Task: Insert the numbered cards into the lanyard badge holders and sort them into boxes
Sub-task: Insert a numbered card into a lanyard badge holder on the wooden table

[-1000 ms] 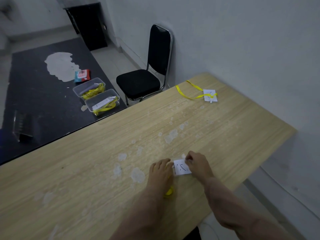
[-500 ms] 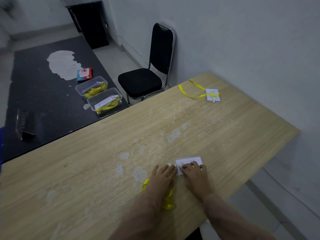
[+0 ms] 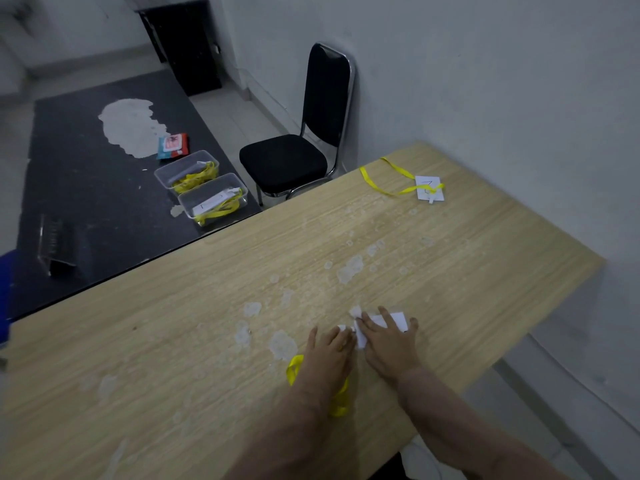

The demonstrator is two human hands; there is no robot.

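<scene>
Wooden table [image 3: 485, 271]: wide surface lies beyond the hands, which work near its near right edge. Left hand [image 3: 329, 355] lies flat, fingers straight, over the yellow lanyard [image 3: 295, 368]. Right hand [image 3: 388, 344] is spread flat, pressing the white card [image 3: 393, 320]. Neither hand grips anything.

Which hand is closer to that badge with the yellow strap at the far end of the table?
Right. The right hand rests on a white card, nearly in line with the far badge; the left hand lies beside it, farther to the left.
</scene>
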